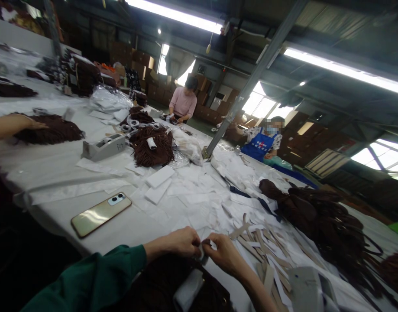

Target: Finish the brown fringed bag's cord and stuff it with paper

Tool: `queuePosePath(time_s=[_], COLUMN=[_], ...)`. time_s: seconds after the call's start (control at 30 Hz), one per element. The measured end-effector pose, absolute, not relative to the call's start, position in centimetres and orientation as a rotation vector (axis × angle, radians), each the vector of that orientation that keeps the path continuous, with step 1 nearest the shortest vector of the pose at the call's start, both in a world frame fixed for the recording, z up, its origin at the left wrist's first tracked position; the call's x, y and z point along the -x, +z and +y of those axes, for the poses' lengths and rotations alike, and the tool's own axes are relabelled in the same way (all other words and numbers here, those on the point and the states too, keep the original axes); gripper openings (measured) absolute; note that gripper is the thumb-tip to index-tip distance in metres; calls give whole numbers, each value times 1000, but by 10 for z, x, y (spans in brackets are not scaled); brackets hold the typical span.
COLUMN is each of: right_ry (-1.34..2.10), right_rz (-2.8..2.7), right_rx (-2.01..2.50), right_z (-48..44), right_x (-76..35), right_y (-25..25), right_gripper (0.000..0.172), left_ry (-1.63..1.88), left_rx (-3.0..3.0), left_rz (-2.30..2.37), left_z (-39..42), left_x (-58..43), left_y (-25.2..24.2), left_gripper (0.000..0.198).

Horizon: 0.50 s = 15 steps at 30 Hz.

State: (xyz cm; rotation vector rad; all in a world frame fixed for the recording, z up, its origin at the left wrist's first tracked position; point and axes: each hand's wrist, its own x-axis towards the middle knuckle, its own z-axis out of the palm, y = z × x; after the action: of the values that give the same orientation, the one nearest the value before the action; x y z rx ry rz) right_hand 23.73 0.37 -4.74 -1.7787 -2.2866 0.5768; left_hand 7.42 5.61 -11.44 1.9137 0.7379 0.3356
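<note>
Pinching one brown piece [205, 242]: two hands [182, 242] [225, 255]

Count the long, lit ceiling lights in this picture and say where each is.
2: the top-centre light and the upper-right light. Others may be hidden.

Sleeve, left [101, 275]: one, long, deep green, plain cloth; loose cut, creased along the forearm, ending near the wrist. Hands, two: left [183, 242], ungloved; right [223, 253], ungloved. Forearm, right [252, 284]: uncovered as far as visible.
</note>
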Motion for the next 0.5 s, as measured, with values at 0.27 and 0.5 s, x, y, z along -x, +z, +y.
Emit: queuePosePath(time_s=[0.27,0.5], right_ry=[20,-584], right_rz=[-2459,-2376], right_rx=[1707,1312], right_z=[-9,-13], right_x=[-232,-235], right_y=[-75,-94], right_gripper=[13,24], left_ry=[353,403], left_rx=[-1931,-1751], left_rz=[667,721], left_z=[65,67], left_x=[-71,-71], left_y=[-121,-123], left_gripper=[15,15])
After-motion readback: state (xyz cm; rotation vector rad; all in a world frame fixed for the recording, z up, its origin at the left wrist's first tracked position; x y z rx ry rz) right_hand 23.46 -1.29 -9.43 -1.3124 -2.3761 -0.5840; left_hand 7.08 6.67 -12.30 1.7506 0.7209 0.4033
